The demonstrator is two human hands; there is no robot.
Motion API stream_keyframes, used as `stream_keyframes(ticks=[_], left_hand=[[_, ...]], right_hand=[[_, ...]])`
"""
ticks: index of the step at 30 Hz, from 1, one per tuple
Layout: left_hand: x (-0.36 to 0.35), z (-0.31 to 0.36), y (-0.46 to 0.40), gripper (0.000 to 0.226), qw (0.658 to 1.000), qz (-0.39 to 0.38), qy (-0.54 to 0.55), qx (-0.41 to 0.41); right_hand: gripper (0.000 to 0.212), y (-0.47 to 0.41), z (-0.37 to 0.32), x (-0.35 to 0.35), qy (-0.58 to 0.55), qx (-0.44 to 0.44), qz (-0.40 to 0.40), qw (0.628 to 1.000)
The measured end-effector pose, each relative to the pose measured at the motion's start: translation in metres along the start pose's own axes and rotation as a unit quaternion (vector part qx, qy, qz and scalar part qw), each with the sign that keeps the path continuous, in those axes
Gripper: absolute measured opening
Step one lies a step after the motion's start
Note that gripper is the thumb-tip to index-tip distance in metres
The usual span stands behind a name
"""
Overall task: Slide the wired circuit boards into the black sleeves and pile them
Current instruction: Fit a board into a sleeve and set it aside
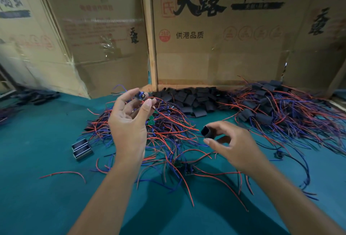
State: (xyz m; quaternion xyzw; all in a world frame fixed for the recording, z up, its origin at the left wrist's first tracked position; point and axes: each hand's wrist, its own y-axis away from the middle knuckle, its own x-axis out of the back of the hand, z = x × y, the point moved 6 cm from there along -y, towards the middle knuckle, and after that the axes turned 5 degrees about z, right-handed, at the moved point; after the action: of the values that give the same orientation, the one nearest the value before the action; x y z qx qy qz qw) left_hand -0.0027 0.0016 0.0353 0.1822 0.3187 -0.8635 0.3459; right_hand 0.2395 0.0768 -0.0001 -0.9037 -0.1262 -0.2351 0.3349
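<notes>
Writing: cardboard boxes point(215, 34) at the far side are showing "天露", "鲜鸡蛋", "供港品质".
Left hand point(129, 120): raised, pinching a wired circuit board point(140, 96) between thumb and fingertips, its wires trailing down to the right.
Right hand point(232, 144): holding a black sleeve point(206, 131) at its fingertips, open end facing left.
Gap: board and sleeve are sitting apart.
Table point(46, 197): loose boards in the middle, empty sleeves point(189, 99) far, finished pile point(277, 107) right.

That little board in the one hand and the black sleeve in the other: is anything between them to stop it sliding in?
Nothing visible blocks it. The left hand pinches the circuit board above the wire pile; the right hand holds the black sleeve with its open mouth facing left. Only open air lies between them, though the board's wires trail down into the pile.
</notes>
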Motion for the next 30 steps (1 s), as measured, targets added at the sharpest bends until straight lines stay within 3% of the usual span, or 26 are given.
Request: stream_keyframes(ticks=[7,20,26,30], left_hand=[[0.005,-0.004,-0.003,0.029,1.0,0.026,0.013,0.01],[0.002,-0.011,0.0,0.028,1.0,0.001,-0.01,-0.001],[-0.006,-0.016,0.016,0.029,0.996,-0.027,-0.085,-0.008],[-0.021,-0.017,0.032,0.028,0.987,-0.064,-0.143,-0.032]], right_hand=[[0.025,0.006,-0.018,-0.008,0.012,0.042,0.032,0.999],[0.027,0.01,-0.026,-0.01,0.037,0.047,0.042,0.997],[0.03,0.014,-0.032,-0.014,0.139,0.083,0.021,0.987],[0.028,0.016,-0.043,-0.012,0.21,0.135,0.063,0.966]])
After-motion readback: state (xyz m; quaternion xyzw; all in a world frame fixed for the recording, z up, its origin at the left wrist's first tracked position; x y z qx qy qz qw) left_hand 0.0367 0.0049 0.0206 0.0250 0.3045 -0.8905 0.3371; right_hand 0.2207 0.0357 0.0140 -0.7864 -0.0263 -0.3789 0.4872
